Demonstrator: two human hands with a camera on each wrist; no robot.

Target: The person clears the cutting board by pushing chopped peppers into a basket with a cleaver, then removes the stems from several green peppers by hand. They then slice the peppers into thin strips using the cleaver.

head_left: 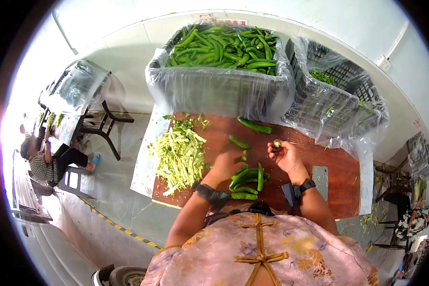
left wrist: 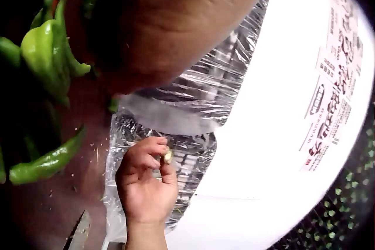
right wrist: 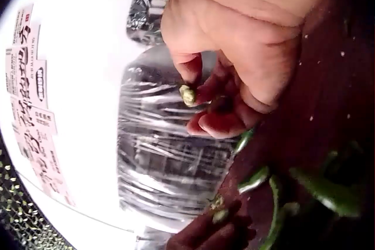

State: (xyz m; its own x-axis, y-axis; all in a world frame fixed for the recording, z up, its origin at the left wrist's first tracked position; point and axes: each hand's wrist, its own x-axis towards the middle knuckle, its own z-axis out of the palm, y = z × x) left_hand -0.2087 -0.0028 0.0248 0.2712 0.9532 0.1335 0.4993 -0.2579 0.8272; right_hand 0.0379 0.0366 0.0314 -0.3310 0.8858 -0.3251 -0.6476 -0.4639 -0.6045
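My right hand [head_left: 285, 157] is raised over the right half of the board, pinching a small pale green nub [right wrist: 187, 94] between thumb and fingertips. The left hand [head_left: 227, 167], blurred, hovers between a heap of pale green cut strips [head_left: 180, 157] and a cluster of green peppers [head_left: 245, 181]. A small green bit [right wrist: 220, 215] overlaps its fingertips in the right wrist view, and I cannot tell whether it is held. Beyond the hands, a green pepper [head_left: 254, 126] and a shorter green piece [head_left: 239, 142] lie on the red-brown board [head_left: 219, 128].
At the back stands a plastic-lined crate [head_left: 219, 90] heaped with green peppers. Another lined crate [head_left: 319, 109] at right holds some greens. A flat metal blade [head_left: 320, 181] lies right of my right wrist. People sit at far left [head_left: 45, 162] and far right [head_left: 412, 217].
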